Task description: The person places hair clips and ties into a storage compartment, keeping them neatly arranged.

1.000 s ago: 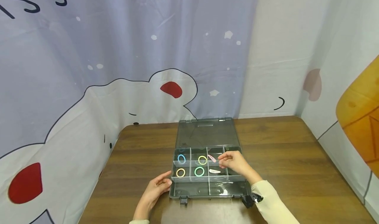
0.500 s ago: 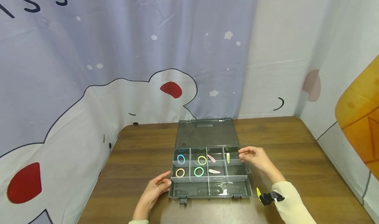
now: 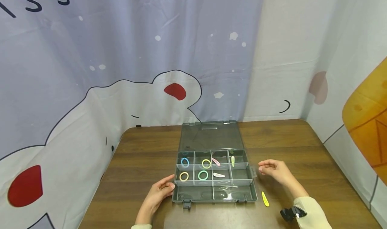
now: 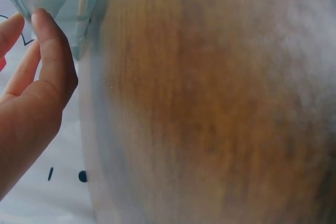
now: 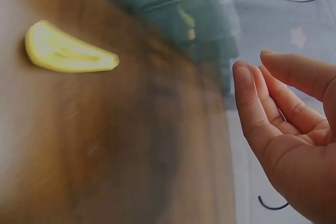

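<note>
A grey see-through compartment box (image 3: pixel 193 192) lies with its lid (image 3: pixel 211 136) folded back. My left hand (image 3: pixel 158 193) touches the box's left side with its fingertips, fingers fairly straight. My right hand (image 3: pixel 276 171) hovers to the right of the box, fingers loosely bent, holding nothing; the right wrist view shows a gap between thumb and fingers. Nearest to it, a yellow hair clip (image 3: pixel 265 199) lies on the table. A yellow-green hair clip (image 3: pixel 232 161) sits in the back right compartment. A pink hair clip (image 3: pixel 216 162) and a white one (image 3: pixel 219 175) occupy the column beside it.
Ring-shaped hair ties fill the left columns: blue (image 3: pixel 185 162), yellow (image 3: pixel 206 163), pale orange (image 3: pixel 183 176) and green (image 3: pixel 203 175). The brown wooden table (image 3: pixel 290 138) meets a printed curtain (image 3: pixel 211 54) at the back. A black wrist device (image 3: pixel 292 213) is on the right forearm.
My right hand let go of the yellow-green hair clip in the back right compartment and moved right, off the box. The yellow clip on the table came into view. The left hand stayed put.
</note>
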Demonstrator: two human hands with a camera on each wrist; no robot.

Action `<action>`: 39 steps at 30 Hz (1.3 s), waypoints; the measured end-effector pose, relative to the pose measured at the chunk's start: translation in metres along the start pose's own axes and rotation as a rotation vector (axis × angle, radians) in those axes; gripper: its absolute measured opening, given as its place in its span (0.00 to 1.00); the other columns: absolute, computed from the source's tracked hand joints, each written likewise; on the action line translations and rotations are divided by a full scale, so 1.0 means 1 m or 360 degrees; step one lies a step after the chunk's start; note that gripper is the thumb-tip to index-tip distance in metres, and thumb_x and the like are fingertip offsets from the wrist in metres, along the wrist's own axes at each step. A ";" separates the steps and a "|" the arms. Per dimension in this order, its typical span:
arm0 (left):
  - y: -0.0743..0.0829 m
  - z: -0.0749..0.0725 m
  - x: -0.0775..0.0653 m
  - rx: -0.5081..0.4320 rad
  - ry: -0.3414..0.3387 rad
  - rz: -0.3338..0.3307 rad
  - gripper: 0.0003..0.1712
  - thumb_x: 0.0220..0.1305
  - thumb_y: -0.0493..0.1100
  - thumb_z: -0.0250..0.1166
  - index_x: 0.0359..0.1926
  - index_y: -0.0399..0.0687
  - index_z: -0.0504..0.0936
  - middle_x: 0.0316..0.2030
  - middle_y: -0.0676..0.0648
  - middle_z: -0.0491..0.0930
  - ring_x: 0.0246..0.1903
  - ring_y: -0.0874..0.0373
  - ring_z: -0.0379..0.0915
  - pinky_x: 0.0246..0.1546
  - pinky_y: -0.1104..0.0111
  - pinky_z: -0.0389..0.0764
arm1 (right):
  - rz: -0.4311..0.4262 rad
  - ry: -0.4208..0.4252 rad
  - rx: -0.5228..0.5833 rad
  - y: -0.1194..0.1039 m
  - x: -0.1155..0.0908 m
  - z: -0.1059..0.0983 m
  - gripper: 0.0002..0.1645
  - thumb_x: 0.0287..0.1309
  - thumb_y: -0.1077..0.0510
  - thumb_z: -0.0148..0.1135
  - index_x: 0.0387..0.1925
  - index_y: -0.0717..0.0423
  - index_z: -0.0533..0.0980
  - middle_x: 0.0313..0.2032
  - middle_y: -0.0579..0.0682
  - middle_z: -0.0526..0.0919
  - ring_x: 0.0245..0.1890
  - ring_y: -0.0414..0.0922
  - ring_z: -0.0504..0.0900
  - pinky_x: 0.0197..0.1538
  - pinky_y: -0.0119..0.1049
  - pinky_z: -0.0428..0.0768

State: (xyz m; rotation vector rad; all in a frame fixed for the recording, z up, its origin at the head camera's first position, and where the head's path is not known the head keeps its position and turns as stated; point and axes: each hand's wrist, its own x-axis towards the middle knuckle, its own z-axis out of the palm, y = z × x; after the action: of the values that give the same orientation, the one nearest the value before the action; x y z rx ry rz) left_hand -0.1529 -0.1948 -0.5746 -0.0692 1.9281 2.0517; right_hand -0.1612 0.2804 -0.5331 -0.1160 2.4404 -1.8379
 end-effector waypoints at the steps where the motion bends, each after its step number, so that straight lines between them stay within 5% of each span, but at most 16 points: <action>1: 0.000 0.000 0.000 0.0001 -0.0004 -0.0002 0.31 0.63 0.27 0.59 0.67 0.32 0.64 0.35 0.50 0.77 0.37 0.62 0.74 0.41 0.70 0.81 | 0.0008 -0.0011 0.0008 0.003 -0.003 -0.001 0.21 0.58 0.68 0.64 0.46 0.83 0.72 0.36 0.69 0.82 0.32 0.42 0.84 0.38 0.38 0.84; 18: 0.000 0.000 0.002 0.0000 0.0011 -0.0006 0.32 0.62 0.28 0.61 0.67 0.31 0.65 0.36 0.50 0.77 0.37 0.62 0.74 0.41 0.70 0.81 | 0.0222 -0.0323 0.0001 0.035 -0.047 -0.009 0.29 0.57 0.59 0.67 0.53 0.76 0.70 0.42 0.59 0.80 0.38 0.44 0.82 0.43 0.29 0.81; 25: 0.000 0.002 -0.002 0.0015 -0.0010 -0.0016 0.33 0.62 0.30 0.62 0.67 0.31 0.63 0.36 0.48 0.77 0.38 0.61 0.74 0.42 0.70 0.81 | 0.0066 -0.0438 0.0028 0.047 -0.056 -0.005 0.28 0.55 0.64 0.67 0.52 0.80 0.70 0.38 0.60 0.79 0.35 0.40 0.81 0.39 0.29 0.82; 33: -0.002 -0.001 -0.001 0.0017 -0.0026 0.0018 0.32 0.62 0.31 0.62 0.67 0.31 0.64 0.36 0.50 0.77 0.37 0.62 0.75 0.41 0.70 0.81 | -0.0163 -0.0409 -0.0141 0.051 -0.053 0.002 0.24 0.46 0.69 0.70 0.46 0.77 0.74 0.31 0.54 0.78 0.29 0.36 0.77 0.32 0.28 0.80; 39: -0.003 -0.003 0.001 0.0018 -0.0033 0.0040 0.33 0.61 0.33 0.65 0.66 0.31 0.65 0.35 0.50 0.77 0.38 0.62 0.75 0.42 0.70 0.81 | -0.0175 -0.0385 -0.0186 0.049 -0.051 0.003 0.18 0.46 0.72 0.68 0.41 0.75 0.77 0.29 0.54 0.79 0.27 0.35 0.76 0.30 0.28 0.80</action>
State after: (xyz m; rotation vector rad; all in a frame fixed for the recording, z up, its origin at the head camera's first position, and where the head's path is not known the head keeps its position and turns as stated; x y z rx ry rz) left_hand -0.1536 -0.1977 -0.5785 -0.0210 1.9373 2.0489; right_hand -0.1109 0.2962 -0.5798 -0.4608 2.4110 -1.6104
